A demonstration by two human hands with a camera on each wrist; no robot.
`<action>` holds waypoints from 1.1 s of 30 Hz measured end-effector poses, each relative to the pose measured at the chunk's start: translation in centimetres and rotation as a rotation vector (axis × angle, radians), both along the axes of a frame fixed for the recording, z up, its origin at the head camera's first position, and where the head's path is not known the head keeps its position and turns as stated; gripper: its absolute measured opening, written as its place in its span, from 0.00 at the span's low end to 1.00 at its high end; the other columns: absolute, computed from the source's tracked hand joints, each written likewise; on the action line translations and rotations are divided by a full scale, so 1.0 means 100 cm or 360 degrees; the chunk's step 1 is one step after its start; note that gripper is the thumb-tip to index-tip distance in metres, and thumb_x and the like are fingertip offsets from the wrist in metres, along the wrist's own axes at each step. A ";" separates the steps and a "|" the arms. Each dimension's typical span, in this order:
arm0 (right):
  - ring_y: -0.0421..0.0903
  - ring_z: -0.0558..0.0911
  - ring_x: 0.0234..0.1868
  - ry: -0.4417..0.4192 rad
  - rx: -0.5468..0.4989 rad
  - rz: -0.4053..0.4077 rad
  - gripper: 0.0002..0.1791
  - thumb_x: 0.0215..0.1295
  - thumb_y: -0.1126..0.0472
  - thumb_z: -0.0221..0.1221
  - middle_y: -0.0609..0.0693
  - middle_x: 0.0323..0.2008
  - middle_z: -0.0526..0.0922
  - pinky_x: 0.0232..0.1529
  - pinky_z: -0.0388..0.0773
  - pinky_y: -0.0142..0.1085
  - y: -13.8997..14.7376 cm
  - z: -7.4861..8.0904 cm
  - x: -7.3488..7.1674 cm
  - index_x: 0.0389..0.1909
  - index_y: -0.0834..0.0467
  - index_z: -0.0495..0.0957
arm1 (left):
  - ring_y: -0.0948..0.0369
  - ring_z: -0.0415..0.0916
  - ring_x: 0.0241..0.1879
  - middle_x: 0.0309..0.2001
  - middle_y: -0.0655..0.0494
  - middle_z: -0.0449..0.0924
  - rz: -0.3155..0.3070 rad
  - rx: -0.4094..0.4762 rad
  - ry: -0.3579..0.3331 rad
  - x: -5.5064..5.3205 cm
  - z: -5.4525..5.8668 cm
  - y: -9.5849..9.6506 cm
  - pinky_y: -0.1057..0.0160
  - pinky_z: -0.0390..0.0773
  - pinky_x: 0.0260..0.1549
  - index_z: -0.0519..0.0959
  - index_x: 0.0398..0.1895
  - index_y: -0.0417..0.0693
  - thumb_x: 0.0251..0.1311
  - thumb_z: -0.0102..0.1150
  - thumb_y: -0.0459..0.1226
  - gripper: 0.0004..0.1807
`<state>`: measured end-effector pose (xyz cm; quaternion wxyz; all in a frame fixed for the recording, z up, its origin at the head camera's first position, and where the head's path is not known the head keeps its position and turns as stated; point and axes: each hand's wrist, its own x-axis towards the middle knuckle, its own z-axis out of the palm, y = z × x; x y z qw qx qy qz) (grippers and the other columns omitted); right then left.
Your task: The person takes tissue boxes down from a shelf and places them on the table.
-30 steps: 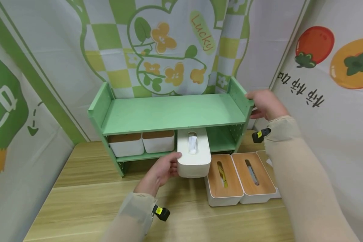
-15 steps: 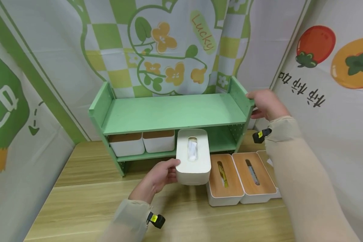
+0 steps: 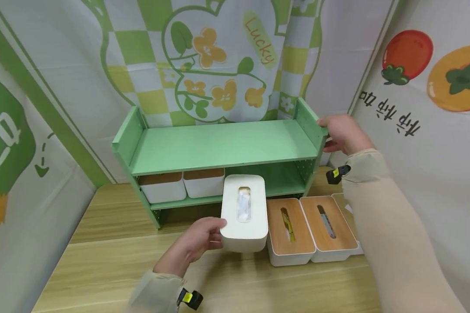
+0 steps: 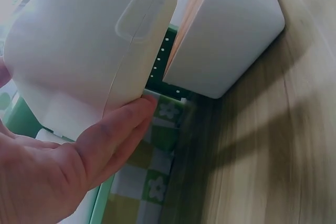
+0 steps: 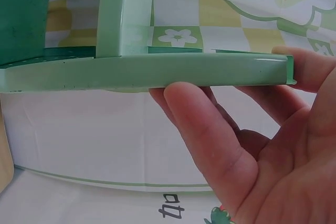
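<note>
My left hand [image 3: 197, 241] grips the near left side of a cream-white tissue box [image 3: 235, 232], thumb at its top edge and fingers under it. The box is tilted and out in front of the green shelf [image 3: 219, 143], over the table; a clear and white packet shows in its slot. In the left wrist view, the box [image 4: 73, 51] shows its smooth outer wall, with the fingertips [image 4: 139, 108] against its lower edge. My right hand [image 3: 346, 134] holds the shelf's right side panel [image 5: 157, 72], thumb on the outer face and a finger over its end.
Two white boxes with wooden lids [image 3: 162, 191] fill the left of the shelf's lower level. Several lidded boxes, among them a wood-topped box [image 3: 297, 234], stand in a row on the wooden table [image 3: 113, 269] at right. Printed curtains [image 3: 250, 26] hang behind.
My left hand has drawn the tissue box out of the shelf, toward me and slightly left. The right hand has stayed at the side panel.
</note>
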<state>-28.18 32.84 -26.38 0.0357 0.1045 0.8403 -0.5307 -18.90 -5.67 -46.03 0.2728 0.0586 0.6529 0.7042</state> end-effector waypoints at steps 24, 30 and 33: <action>0.59 0.77 0.54 0.0007 0.0025 0.0010 0.29 0.79 0.47 0.45 0.62 0.58 0.73 0.48 0.80 0.48 0.000 -0.001 -0.001 0.67 0.66 0.65 | 0.60 0.75 0.32 0.26 0.57 0.72 -0.0035 -0.0110 -0.0054 0.031 -0.018 -0.051 0.57 0.80 0.39 0.75 0.40 0.39 0.68 0.54 0.41 0.12; 0.58 0.78 0.53 0.0021 0.0039 0.0001 0.29 0.79 0.47 0.45 0.62 0.58 0.73 0.47 0.81 0.48 0.000 -0.002 -0.001 0.68 0.65 0.65 | 0.60 0.75 0.33 0.30 0.54 0.73 -0.0020 -0.0147 -0.0072 0.031 -0.032 -0.063 0.57 0.80 0.39 0.75 0.41 0.36 0.68 0.55 0.41 0.13; 0.59 0.77 0.54 0.0021 0.0039 0.0001 0.29 0.79 0.47 0.45 0.62 0.58 0.72 0.47 0.81 0.48 0.000 -0.001 -0.001 0.68 0.65 0.65 | 0.60 0.76 0.34 0.31 0.53 0.75 -0.0022 -0.0157 -0.0095 0.030 -0.038 -0.068 0.57 0.80 0.40 0.76 0.42 0.33 0.68 0.54 0.41 0.16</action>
